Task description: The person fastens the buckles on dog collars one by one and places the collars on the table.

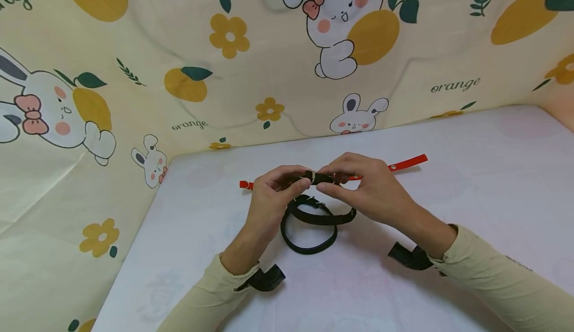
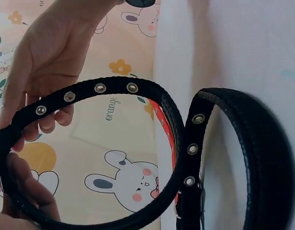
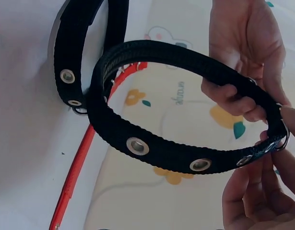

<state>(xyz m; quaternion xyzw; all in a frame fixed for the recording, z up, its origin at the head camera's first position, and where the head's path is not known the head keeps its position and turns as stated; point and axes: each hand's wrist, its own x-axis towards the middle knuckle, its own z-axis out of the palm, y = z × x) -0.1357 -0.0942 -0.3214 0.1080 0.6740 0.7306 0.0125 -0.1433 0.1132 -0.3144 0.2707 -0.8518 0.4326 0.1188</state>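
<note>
A black collar [image 1: 323, 178] with metal eyelets and a metal buckle is gripped between both hands, its ends joined into a loop [image 3: 137, 127] that hangs below them. My left hand [image 1: 273, 192] pinches it on the left of the buckle between thumb and fingers. From the other side, my right hand [image 1: 376, 187] pinches the strap with thumb and fingertips close to the buckle. Below lies a second black collar [image 1: 309, 249], buckled into a ring on the table. Behind the hands stretches a red collar [image 1: 409, 163] with eyelets, its middle hidden by them.
The white-covered table [image 1: 202, 232] meets a cloth backdrop [image 1: 251, 83] printed with rabbits and oranges. Black straps [image 1: 269, 278] hang at both wrists, below the light sleeves.
</note>
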